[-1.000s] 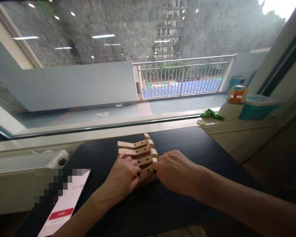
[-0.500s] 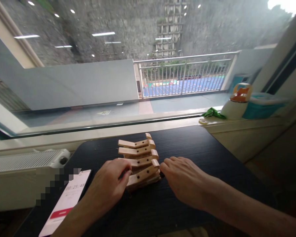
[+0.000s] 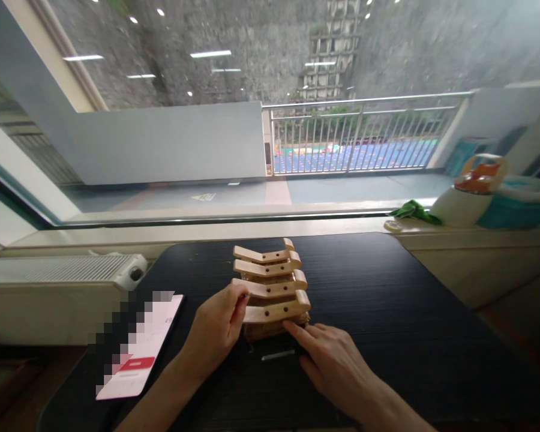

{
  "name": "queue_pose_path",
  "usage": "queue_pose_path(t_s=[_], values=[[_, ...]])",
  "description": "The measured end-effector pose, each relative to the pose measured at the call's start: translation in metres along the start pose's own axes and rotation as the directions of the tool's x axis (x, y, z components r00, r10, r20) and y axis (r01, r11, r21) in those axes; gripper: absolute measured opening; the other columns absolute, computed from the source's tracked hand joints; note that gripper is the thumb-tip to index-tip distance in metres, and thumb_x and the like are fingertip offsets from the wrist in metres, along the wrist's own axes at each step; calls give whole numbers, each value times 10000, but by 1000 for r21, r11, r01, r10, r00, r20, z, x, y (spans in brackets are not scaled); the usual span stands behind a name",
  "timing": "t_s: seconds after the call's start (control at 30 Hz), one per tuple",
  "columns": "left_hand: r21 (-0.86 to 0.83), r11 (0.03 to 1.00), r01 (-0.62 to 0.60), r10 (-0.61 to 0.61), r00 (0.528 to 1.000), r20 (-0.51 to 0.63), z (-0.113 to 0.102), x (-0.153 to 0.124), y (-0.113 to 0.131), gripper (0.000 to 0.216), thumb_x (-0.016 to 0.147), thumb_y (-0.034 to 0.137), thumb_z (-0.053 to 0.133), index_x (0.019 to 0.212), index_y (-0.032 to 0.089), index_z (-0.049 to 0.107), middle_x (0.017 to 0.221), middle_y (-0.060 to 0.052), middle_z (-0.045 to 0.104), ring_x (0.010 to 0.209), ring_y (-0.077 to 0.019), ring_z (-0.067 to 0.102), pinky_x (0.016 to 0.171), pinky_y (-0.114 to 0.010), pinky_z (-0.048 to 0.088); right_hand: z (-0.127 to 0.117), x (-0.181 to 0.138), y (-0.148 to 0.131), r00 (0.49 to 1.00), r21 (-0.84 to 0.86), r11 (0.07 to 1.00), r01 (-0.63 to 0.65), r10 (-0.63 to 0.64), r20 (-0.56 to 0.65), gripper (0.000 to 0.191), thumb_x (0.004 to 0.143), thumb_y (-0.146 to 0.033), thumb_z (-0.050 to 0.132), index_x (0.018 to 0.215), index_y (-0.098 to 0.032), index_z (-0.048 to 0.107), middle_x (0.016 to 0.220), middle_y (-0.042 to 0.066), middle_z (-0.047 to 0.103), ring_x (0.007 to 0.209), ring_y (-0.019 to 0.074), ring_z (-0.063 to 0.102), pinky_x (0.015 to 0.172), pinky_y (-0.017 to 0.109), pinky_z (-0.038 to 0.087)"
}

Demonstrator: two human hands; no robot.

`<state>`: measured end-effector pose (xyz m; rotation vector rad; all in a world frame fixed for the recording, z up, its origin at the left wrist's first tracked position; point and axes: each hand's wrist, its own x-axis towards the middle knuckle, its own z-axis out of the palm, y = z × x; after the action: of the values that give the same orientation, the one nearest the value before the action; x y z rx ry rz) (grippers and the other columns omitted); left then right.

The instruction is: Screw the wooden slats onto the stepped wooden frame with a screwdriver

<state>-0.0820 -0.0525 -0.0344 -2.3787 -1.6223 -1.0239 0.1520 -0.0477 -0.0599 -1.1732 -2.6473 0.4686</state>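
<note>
Several pale wooden hooks [image 3: 276,311], each with two dark holes, lie side by side on a rough brown block [image 3: 267,330] in the middle of the black table. My left hand [image 3: 218,318] is closed at the left ends of the nearer hooks, thumb against index finger; a small dark spot shows at its fingertips, too small to name. My right hand [image 3: 335,357] has its index finger stretched out to the block's front edge, below the nearest hook, with nothing in its fingers. A thin, shiny, rod-like piece [image 3: 278,355] lies on the table between my hands.
A phone [image 3: 146,342] with a lit screen lies at the table's left. A white radiator [image 3: 72,270] stands beyond the left edge. On the windowsill at the right are a green cloth [image 3: 414,211], a white bottle with an orange top [image 3: 465,201] and a teal container [image 3: 517,207].
My right hand has moved from the hooks' right ends to the block's front edge and stretched its index finger. The thin shiny piece now shows on the table. My left fingers have closed together.
</note>
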Motion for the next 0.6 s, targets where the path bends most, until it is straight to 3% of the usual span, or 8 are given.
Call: queue_pose_path(t_s=[0.1, 0.27, 0.47, 0.6], values=[[124, 989, -82, 80, 996, 26, -1, 12, -4, 101, 933, 194, 406, 959, 198, 503, 833, -20, 649, 706, -159, 628, 644, -258, 465, 1, 1, 2, 1000, -4, 1000, 3, -3, 9, 629, 720, -82, 478, 1342, -173, 515, 989, 71, 710, 889, 242, 638, 780, 355, 466], [369, 922, -119, 129, 992, -3, 2, 22, 0, 114, 913, 164, 430, 899, 189, 540, 759, -15, 661, 635, -192, 606, 593, -308, 420, 0, 3, 1, 1000, 7, 1000, 5, -5, 12, 637, 715, -84, 469, 1346, -163, 513, 976, 65, 718, 869, 241, 649, 766, 351, 470], [288, 951, -109, 123, 992, -30, 5, 12, 6, 121, 899, 170, 433, 865, 182, 549, 724, -19, 648, 630, -181, 591, 603, -296, 431, 1, 2, -2, 1000, 24, 1000, -14, 13, 15, 640, 703, -86, 471, 1337, -160, 520, 981, 72, 722, 876, 236, 661, 770, 339, 475], [243, 966, -83, 79, 996, 28, -1, 4, 14, 135, 900, 172, 422, 870, 185, 553, 760, -24, 659, 669, -174, 606, 632, -290, 438, 1, 0, -1, 1000, 25, 1000, -1, 1, -9, 637, 709, -92, 474, 1338, -175, 516, 971, 67, 722, 869, 220, 659, 766, 317, 470]])
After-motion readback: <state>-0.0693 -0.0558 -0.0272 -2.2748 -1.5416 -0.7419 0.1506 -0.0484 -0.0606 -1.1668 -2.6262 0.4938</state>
